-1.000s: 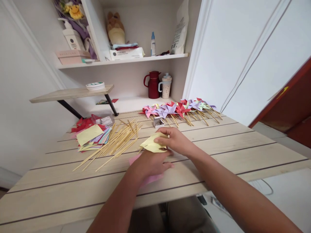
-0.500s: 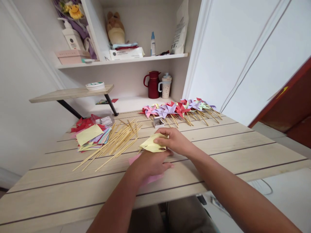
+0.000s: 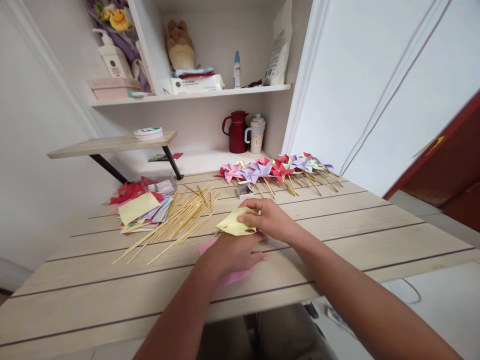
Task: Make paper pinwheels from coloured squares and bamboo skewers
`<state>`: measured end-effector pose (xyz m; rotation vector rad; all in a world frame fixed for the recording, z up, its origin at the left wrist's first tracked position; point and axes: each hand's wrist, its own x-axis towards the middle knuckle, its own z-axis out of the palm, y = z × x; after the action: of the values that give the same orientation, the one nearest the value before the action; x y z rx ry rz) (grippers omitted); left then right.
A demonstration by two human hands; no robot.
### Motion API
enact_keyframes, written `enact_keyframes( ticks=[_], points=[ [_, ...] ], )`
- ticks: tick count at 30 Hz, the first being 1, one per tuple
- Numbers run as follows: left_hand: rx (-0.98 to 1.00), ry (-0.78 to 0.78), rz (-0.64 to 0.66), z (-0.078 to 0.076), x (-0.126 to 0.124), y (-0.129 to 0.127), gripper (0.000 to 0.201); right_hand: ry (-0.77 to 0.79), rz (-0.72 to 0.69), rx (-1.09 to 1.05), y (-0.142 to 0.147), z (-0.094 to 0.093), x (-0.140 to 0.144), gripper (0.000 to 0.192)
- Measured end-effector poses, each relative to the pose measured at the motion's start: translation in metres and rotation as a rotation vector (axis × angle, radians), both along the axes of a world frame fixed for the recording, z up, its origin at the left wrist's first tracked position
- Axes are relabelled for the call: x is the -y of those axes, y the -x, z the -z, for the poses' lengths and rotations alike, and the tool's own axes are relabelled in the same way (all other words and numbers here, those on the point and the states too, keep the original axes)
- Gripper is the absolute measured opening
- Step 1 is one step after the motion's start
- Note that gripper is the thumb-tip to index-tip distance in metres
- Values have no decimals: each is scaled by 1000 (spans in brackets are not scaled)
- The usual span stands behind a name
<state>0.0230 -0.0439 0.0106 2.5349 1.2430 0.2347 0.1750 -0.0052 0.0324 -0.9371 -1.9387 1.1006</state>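
Observation:
A pale yellow paper pinwheel (image 3: 235, 223), its corners bent toward the middle, is pinched in my right hand (image 3: 272, 220), with the thumb on its front. My left hand (image 3: 236, 257) is just below it, back toward me. Its thumb points right and its other fingers curl out of sight under the yellow paper and my right hand; what they grip is hidden. Pink paper (image 3: 234, 277) lies on the table beneath my left hand. A small open box (image 3: 245, 190) with tiny pieces stands behind my right hand.
Wooden sticks (image 3: 183, 217) lie in a loose pile to the left, beside stacked coloured paper (image 3: 140, 210). Finished pinwheels (image 3: 258, 170) on sticks line the back right. A small raised shelf (image 3: 112, 145) stands back left; a red jug (image 3: 237, 132) and a cup (image 3: 257, 135) are behind.
My hands and the yellow pinwheel keep nearly the same position. The whole view has shifted very slightly.

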Motion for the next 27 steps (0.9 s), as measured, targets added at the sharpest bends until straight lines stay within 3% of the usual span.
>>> enact_keyframes(
  ticks=[22, 27],
  points=[
    [-28, 23, -13, 3, 0, 1, 41, -62, -32, 115, -1, -3, 3, 15],
    [-28, -32, 4, 4, -1, 0, 40, -75, -29, 139, -1, -4, 2, 14]
  ],
)
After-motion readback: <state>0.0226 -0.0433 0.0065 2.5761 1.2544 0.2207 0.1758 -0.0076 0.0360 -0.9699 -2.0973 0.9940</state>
